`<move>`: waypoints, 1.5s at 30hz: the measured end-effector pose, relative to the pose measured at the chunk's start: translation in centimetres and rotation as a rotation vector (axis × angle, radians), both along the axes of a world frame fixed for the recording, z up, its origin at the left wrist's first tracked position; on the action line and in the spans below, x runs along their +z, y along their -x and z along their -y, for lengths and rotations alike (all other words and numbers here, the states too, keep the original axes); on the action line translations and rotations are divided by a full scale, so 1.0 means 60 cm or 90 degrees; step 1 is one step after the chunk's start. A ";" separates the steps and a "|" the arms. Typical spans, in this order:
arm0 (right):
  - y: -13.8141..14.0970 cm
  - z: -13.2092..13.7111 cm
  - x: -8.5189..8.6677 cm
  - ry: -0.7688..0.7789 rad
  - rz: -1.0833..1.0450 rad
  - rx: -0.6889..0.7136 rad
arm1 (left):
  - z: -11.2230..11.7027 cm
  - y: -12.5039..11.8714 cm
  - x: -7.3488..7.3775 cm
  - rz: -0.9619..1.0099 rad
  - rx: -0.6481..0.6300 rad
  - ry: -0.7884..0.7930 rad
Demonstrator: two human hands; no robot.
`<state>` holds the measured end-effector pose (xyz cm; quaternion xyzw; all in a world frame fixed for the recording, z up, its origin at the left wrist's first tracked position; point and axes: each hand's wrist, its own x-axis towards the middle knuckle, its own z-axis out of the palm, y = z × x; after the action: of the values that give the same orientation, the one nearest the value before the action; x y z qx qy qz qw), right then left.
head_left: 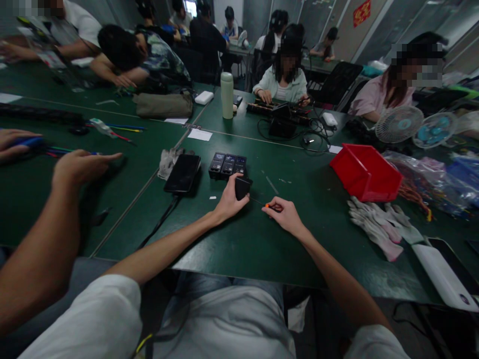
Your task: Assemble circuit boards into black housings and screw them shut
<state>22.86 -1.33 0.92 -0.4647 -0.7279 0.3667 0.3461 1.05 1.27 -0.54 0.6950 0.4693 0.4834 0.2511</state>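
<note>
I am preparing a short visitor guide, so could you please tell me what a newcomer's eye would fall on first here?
Probably the bright red, open plastic bin, towards the right of the dark green table. The pale green, cylindrical bottle standing upright beyond the middle might come next. In the centre, the left hand grips a small black boxy piece, while the right hand holds a thin tool with an orange-marked handle pointed towards it.

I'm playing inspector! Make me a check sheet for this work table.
Surface: green table, with seams.
Job's things: black box and thin tool with an orange part, both held above the table.
Clutter: phone, gloves, red bin, bottle.
Hands: left hand grips the box; right hand pinches the tool.
Cables: black cable runs from the phone toward the table edge.
Surroundings: seated people, two fans.
</note>
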 end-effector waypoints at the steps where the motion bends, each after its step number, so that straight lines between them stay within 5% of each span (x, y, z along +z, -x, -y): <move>1: 0.000 0.000 0.001 -0.001 0.004 0.002 | 0.000 0.000 0.000 0.001 0.002 0.002; 12: 0.005 0.000 -0.003 0.027 -0.028 -0.011 | -0.002 0.001 -0.003 0.009 0.004 0.004; 26: -0.001 -0.008 0.008 0.264 -0.166 0.016 | -0.003 0.003 -0.002 -0.002 -0.012 0.005; 45: 0.002 -0.007 0.005 0.196 -0.124 0.028 | -0.003 0.002 0.002 0.000 -0.016 0.007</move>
<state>22.74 -0.89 1.21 -0.4585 -0.6361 0.5245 0.3318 0.91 1.45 -0.44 0.6993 0.4632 0.4777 0.2610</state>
